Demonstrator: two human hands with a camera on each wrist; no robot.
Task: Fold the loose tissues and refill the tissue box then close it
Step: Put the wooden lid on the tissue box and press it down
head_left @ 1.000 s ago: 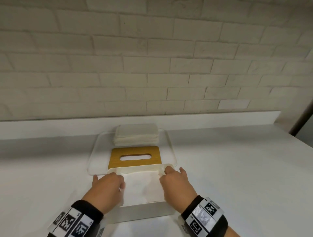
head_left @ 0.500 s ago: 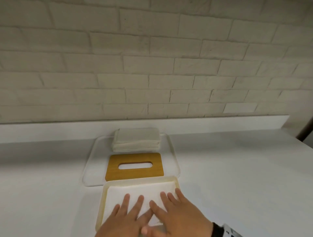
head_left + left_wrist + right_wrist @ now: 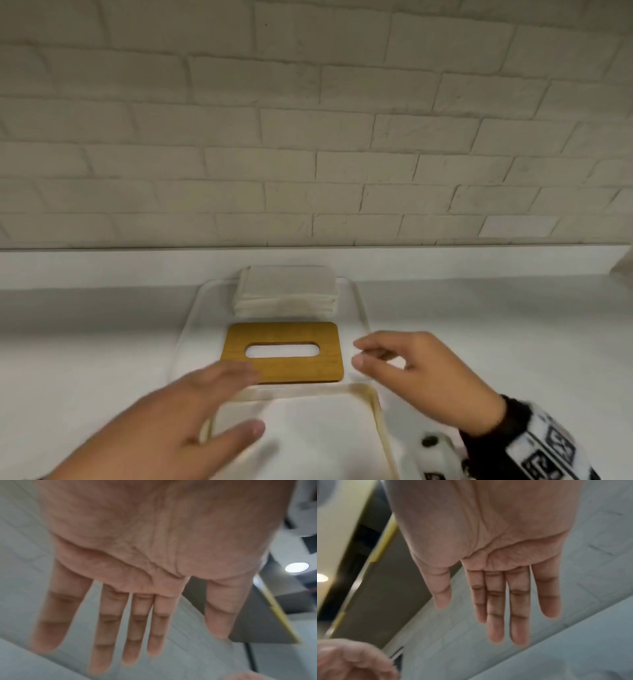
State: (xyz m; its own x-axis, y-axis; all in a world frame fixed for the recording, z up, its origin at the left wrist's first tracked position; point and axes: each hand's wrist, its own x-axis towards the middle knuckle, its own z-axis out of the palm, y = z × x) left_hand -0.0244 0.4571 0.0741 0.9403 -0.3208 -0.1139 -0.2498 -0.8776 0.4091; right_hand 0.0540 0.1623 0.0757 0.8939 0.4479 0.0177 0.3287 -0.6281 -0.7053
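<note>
Since the earlier frame, both hands have been lifted off the tissues in the box and carried forward toward the lid. The left hand point(image 3: 178, 425) is now held above the box's 10 o'clock corner, its fingers point(image 3: 109, 626) straight and spread, nothing gripped; the fingertips are blurred in the head view and appear over the lid's near left corner, though contact cannot be told. The right hand point(image 3: 421, 380) is held at about 2 o'clock from the box, just beside the lid's right edge and over the tray's right rim; in the head view its fingers point(image 3: 373, 349) look loosely bent with thumb and forefinger apart, while in the wrist view they are seen extended, and nothing is held.

The tissue box point(image 3: 378, 411), white with a cream rim, is placed on the white counter point(image 3: 496, 342) at 6 o'clock in the head view, open at the top, with folded white tissues point(image 3: 318, 431) seen lying flat inside. Directly beyond it, at 12 o'clock, the wooden lid point(image 3: 284, 370) with its oval slot is laid flat on a clear tray point(image 3: 359, 301). At the tray's far end, a stack of folded tissues point(image 3: 286, 291) is seen, close to the white brick wall point(image 3: 308, 137).
</note>
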